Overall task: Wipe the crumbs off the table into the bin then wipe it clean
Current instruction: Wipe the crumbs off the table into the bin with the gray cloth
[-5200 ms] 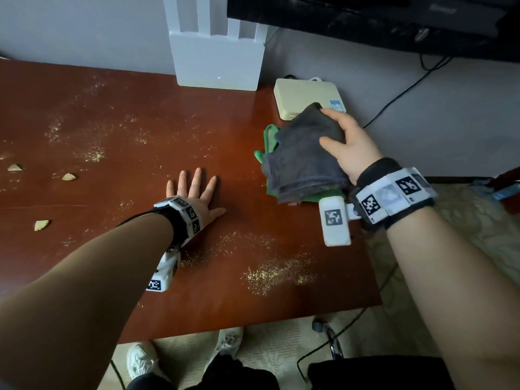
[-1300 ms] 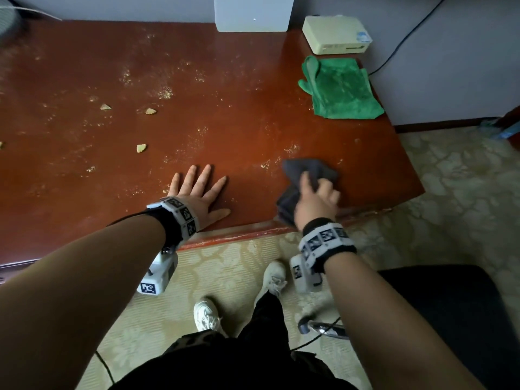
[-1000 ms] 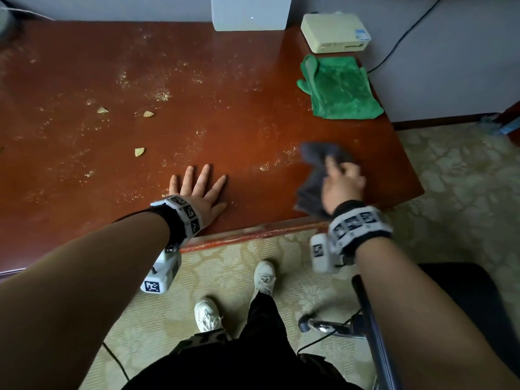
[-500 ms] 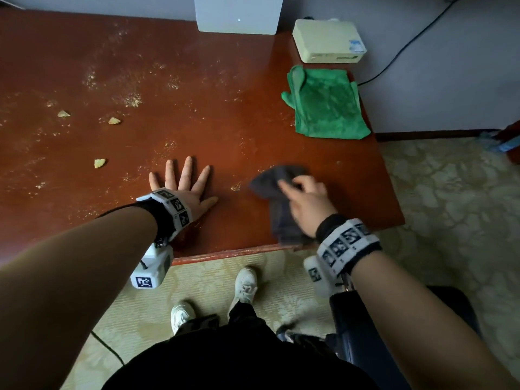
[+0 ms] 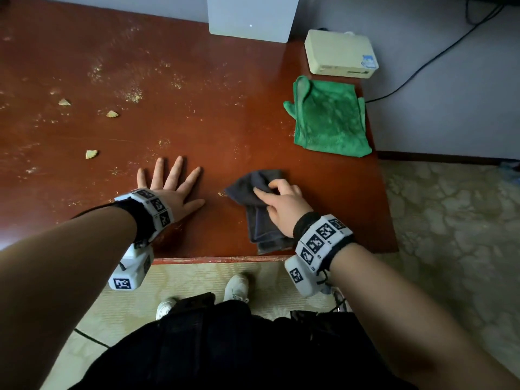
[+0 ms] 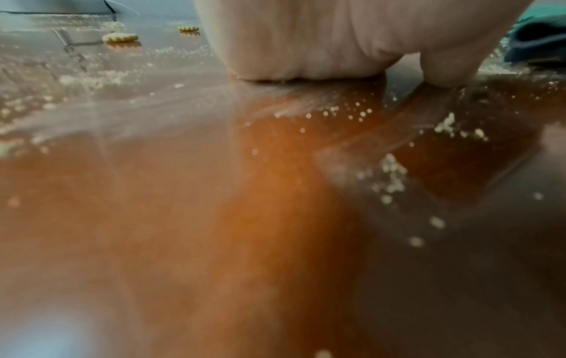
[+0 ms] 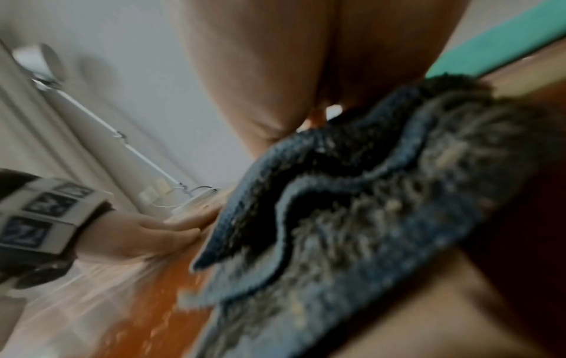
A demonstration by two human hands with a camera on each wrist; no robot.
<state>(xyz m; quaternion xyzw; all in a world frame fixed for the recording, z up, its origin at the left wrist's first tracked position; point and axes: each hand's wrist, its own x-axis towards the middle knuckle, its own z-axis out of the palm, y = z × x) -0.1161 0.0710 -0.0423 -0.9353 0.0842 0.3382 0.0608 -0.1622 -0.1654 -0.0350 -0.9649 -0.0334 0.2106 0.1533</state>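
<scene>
My right hand [image 5: 277,199] grips a bunched dark grey cloth [image 5: 254,192] near the front edge of the red-brown table [image 5: 225,114]; the cloth's tail hangs toward that edge, and its pile [image 7: 367,218] fills the right wrist view. My left hand [image 5: 168,187] lies flat on the table with fingers spread, left of the cloth. In the left wrist view the palm [image 6: 306,43] presses the surface among fine crumbs [image 6: 392,176]. Crumb dust [image 5: 132,94] and three biscuit pieces [image 5: 91,154] lie on the left half. No bin is in view.
A green cloth [image 5: 329,119] lies flat at the table's right side, in front of a cream box [image 5: 340,53]. A white block [image 5: 250,16] stands at the back against the wall. A cable [image 5: 422,63] runs down the wall. Patterned floor [image 5: 450,235] lies to the right.
My right hand has taken the grey cloth off the green one and swept it back and forth near the front edge, lately leftward toward my left hand. My left hand has stayed flat.
</scene>
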